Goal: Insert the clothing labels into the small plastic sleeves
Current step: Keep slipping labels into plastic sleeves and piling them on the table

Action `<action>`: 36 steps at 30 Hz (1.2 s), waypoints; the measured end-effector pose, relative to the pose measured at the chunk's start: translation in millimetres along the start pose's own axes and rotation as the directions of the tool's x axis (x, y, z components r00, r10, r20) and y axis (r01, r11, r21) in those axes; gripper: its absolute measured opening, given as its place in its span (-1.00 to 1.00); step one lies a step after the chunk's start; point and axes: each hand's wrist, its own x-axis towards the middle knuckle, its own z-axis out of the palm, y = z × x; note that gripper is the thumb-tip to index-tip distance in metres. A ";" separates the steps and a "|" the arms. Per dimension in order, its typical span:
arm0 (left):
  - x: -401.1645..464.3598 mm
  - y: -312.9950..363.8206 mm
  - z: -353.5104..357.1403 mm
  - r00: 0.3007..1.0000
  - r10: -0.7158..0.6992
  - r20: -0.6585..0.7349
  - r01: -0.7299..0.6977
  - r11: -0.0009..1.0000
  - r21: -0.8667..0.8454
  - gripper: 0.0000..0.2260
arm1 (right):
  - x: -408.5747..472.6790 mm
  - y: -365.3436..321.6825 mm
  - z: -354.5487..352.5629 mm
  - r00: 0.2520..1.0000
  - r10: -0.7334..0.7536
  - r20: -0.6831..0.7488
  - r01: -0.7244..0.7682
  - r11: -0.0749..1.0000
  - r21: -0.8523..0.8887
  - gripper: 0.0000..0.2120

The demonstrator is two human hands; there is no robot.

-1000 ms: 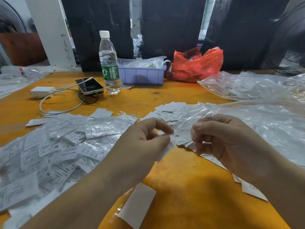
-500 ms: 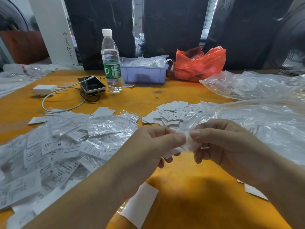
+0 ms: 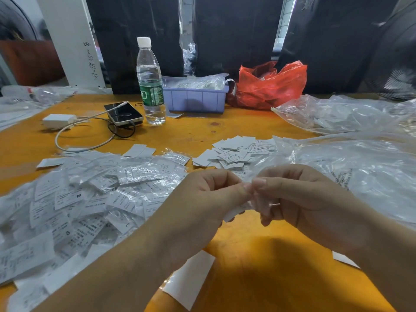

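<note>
A: What are the hands doing?

B: They meet at the centre, slightly toward five o'clock, above the orange table (image 3: pixel 258 255). The left hand (image 3: pixel 207 199) pinches a white label (image 3: pixel 234 213) between thumb and forefinger; the right hand (image 3: pixel 299 199) pinches a small clear sleeve (image 3: pixel 258 202), blurred, its fingers curled round it. The thumb tips nearly touch.

A: Why so close together?

B: My guess is that the label is being fed into the sleeve's mouth. The film is limp, so gripping it right at the opening keeps it steady, and the label's free corner pokes out below the fingers. How far in it sits, I cannot tell.

A: Where is the rest of the stock?

B: Bare labels lie in a loose pile (image 3: pixel 234 152) at about one o'clock from the hands, within short reach. A big heap of sleeved labels (image 3: pixel 90 199) spreads out at nine o'clock on the left hand's side, probably the drop zone. Clear bags (image 3: pixel 360 176) lie at three o'clock beside the right hand, perhaps the sleeve supply.

A: Anything else on the table?

B: At eleven o'clock, well apart from the work, stand a water bottle (image 3: pixel 149 82), a phone (image 3: pixel 123 113) with its cable and a white charger (image 3: pixel 59 120). A lilac bin (image 3: pixel 194 99) and a red bag (image 3: pixel 270 84) sit at twelve. One loose white label (image 3: pixel 191 280) lies at six.
</note>
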 end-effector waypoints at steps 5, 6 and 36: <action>-0.7 0.8 -0.1 0.998 0.024 -0.064 -0.023 0.999 0.024 -0.81 | -1.1 -3.6 -0.7 0.998 -0.041 -0.045 0.040 0.999 -0.025 -0.84; -0.8 0.9 -0.6 0.996 0.033 -0.087 -0.031 0.999 0.019 -0.83 | -1.1 -4.2 -1.7 0.997 -0.048 -0.067 0.046 0.999 -0.024 -0.84; -1.9 -1.5 3.8 0.980 0.094 -0.173 -0.097 0.995 -0.011 -0.88 | 2.4 -8.8 -2.0 0.944 -0.039 -0.329 0.113 0.971 0.209 -0.78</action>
